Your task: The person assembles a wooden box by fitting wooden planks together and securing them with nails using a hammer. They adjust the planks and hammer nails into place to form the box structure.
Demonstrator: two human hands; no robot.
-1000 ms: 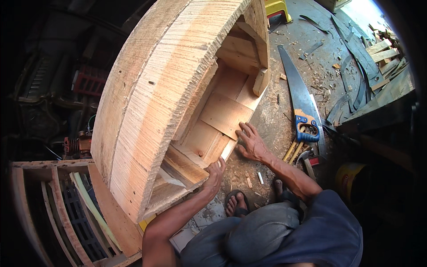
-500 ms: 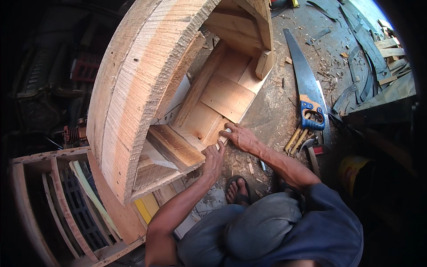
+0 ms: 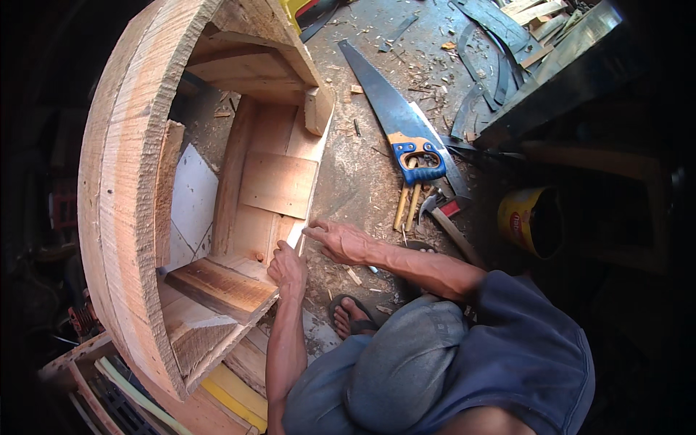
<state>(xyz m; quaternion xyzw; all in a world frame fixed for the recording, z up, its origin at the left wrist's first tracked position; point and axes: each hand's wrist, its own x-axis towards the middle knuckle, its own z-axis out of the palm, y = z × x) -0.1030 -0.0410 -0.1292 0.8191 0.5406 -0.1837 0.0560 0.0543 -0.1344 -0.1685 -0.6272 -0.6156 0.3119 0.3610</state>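
A large unfinished wooden frame with a curved plank side (image 3: pixel 138 145) stands on its edge at the left. At its near right edge lies a short pale strip (image 3: pixel 296 233), apparently of wood, beside the inner panel (image 3: pixel 278 184). My left hand (image 3: pixel 288 271) is closed, its fingertips on the strip's near end. From the right, my right hand (image 3: pixel 339 242) reaches to the same strip, index finger stretched to its side and the other fingers curled. What lies under my fingertips is partly hidden. A wooden crosspiece (image 3: pixel 221 288) sits inside the frame near my left hand.
A handsaw (image 3: pixel 391 101) with a blue-and-wood handle lies right of the frame, above a hammer (image 3: pixel 453 230) and yellowish wooden handles (image 3: pixel 407 206). Farther right stands a yellow bucket (image 3: pixel 516 223). Shavings litter the floor; slatted woodwork (image 3: pixel 94 391) sits lower left.
The view has swung right, so the frame and saw appear farther left. My right index finger now lies straighter against the strip. Both hands remain at the frame's edge.
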